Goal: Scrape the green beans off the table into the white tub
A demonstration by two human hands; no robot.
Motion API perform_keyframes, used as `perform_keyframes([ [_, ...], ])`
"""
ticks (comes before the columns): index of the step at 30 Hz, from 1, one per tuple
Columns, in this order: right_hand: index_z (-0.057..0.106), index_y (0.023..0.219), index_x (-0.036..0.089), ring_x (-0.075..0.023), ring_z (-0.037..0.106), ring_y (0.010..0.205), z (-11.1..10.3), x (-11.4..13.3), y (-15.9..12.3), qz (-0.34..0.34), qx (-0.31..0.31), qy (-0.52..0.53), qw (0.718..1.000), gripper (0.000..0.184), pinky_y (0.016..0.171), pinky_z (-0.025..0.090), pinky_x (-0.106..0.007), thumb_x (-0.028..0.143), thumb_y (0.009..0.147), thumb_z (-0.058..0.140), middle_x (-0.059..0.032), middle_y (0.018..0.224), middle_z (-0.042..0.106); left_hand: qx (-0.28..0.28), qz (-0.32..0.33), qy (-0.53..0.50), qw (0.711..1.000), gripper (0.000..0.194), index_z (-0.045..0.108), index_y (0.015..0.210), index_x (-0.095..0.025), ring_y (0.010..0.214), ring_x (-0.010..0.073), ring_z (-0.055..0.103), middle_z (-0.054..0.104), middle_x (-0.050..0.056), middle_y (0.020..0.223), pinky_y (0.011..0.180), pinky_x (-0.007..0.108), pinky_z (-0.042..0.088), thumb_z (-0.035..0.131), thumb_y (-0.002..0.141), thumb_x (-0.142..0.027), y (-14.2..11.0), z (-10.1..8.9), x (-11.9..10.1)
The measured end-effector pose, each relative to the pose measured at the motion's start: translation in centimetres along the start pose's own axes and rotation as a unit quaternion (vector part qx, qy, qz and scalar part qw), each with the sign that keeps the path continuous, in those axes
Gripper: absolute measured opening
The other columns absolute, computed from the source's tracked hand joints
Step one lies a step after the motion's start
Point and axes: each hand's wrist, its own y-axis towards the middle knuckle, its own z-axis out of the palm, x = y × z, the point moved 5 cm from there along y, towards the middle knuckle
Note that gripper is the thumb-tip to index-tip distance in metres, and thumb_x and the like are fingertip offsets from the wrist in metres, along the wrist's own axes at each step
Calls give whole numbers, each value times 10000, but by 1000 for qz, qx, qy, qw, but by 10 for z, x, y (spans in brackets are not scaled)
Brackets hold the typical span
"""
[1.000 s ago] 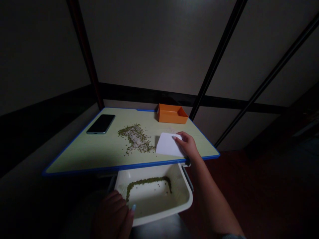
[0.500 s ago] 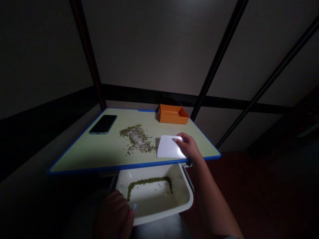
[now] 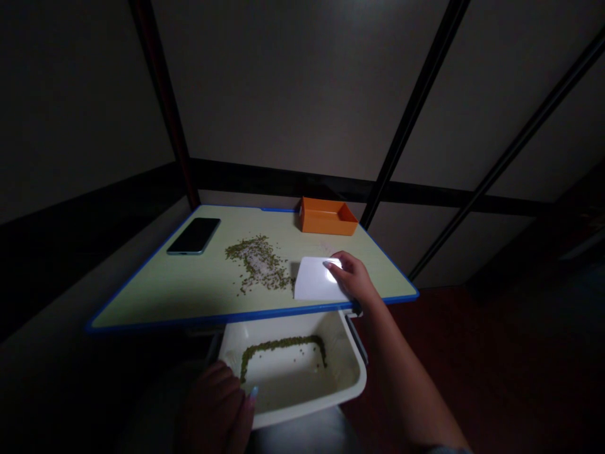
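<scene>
So the landmark here is the loose pile of small green grains mixed with whitish bits (image 3: 259,261), lying on the pale yellow-green desk with blue edging (image 3: 165,290). Left of the pile there's a flat black-screened phone with a light rim (image 3: 193,236), well apart from it. Nearer the wearer than the pile and a bit left, it's pretty dark, but the left hand (image 3: 215,403) is curled over the rim of a white rectangular basin (image 3: 309,405). That basin sits below the near side of the pile, with a bent strip of green grains (image 3: 283,343) inside. Just right of the pile is a glossy white flat card (image 3: 314,282), can't tell if paper or plastic. Beyond the pile and off to the right, there's an orange open-topped box (image 3: 326,221). Furthest right of the pile, the right hand (image 3: 352,276) is pinching the card, thumb on top.
</scene>
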Motion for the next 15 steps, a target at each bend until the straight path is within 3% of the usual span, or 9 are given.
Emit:
perform_keyframes([
  [3, 571, 792, 192, -131, 454, 609, 0, 1, 1, -8, -6, -12, 1000, 284, 520, 351, -233, 464, 727, 617, 7, 666, 528, 29, 24, -28, 999, 289, 446, 533, -221, 465, 102, 492, 453, -56, 456, 536, 275, 473, 456, 783, -75, -2, 4, 0],
  [10, 569, 801, 195, -123, 432, 583, -5, -5, 2, -2, -39, -21, 999, 284, 519, 331, -234, 467, 732, 609, 20, 668, 524, 38, 32, -24, 998, 279, 429, 541, -225, 498, 112, 491, 449, -51, 469, 584, 284, 460, 447, 782, -86, -6, 6, 2],
  [15, 573, 806, 193, -123, 420, 576, -13, -6, 1, 8, -95, -19, 995, 293, 506, 317, -230, 470, 716, 610, 25, 653, 509, 43, 24, -27, 998, 285, 449, 545, -222, 508, 111, 504, 474, -44, 479, 567, 281, 443, 434, 800, -94, -11, 7, 3],
])
